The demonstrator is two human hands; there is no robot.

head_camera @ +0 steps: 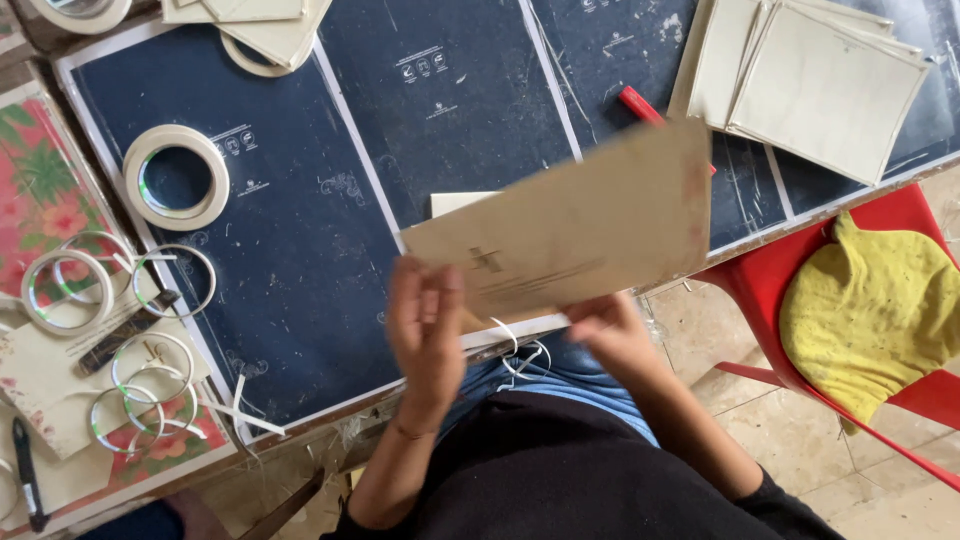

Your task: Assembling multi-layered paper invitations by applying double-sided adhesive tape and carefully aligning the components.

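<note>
Both my hands hold a tan cardboard sheet (590,220) up over the near edge of the dark blue work table (300,230). My left hand (425,325) grips its lower left corner, fingers pressed together and slightly blurred. My right hand (612,335) pinches the lower edge from below, mostly hidden behind the sheet. A small cream card (455,203) peeks out on the table behind the sheet. A red pen-like tool (637,103) lies just beyond the sheet's top edge.
A large tape roll (177,177) lies on the table at left, with several thin empty rings (100,300) and floral paper (40,190) further left. Cream card stacks (815,80) sit at the top right. A red chair (905,215) with a yellow cloth (870,310) stands at right.
</note>
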